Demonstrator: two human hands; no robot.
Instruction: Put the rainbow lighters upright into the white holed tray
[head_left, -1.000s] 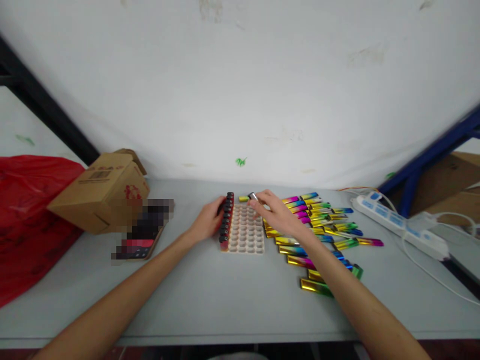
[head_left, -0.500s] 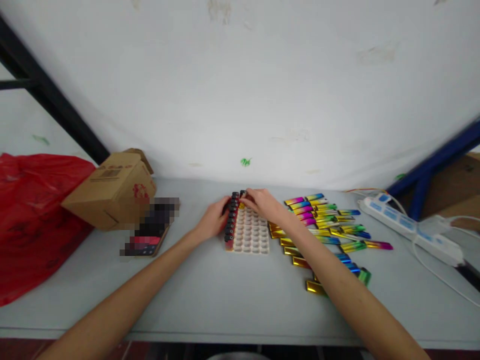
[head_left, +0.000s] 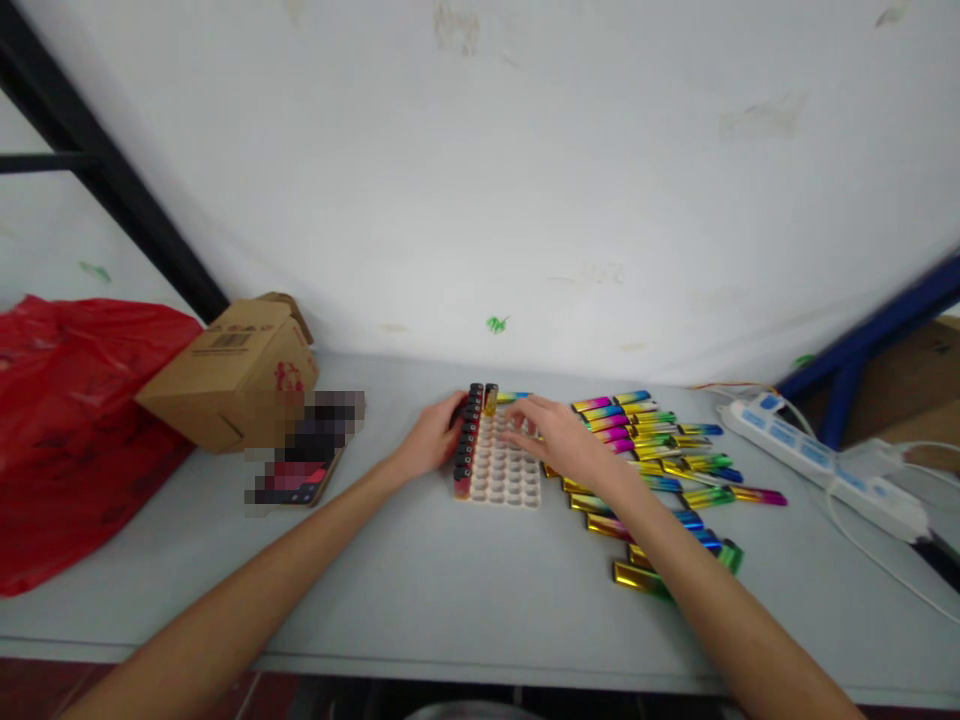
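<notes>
A white tray (head_left: 506,485) with rows of round holes lies on the table. Along its left column stand several black-topped lighters (head_left: 466,440) with reddish bodies. One gold lighter (head_left: 490,400) stands upright at the far end of the second column. At the tray's left edge, my left hand (head_left: 429,440) is closed around something dark, mostly hidden by its fingers. My right hand (head_left: 559,435) hovers over the tray's right half, thumb and fingers apart, with nothing visible between them.
Several shiny multicoloured lighters (head_left: 697,493) lie spread right of the tray, partly under my right forearm. A white power strip (head_left: 825,463) with cables is at far right. On the left are a phone (head_left: 315,450), a cardboard box (head_left: 232,380) and a red plastic bag (head_left: 82,430).
My right hand has let go of the gold lighter at the far end of the second column and moved right, its fingers opening. The left hand stays at the tray's left edge.
</notes>
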